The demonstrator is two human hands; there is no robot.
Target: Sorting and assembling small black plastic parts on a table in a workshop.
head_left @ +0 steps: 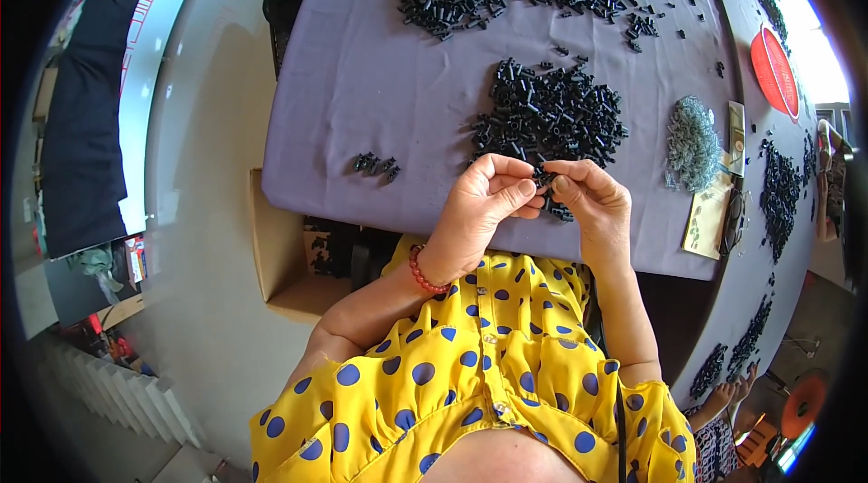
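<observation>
Black piece [542,177] — direction, long axis unclear

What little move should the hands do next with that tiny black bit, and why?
Maybe the right hand should gently press the black bit while the left hand steadies it, because both hands pinch it close together. They hide part of it, so that's my guess.
</observation>
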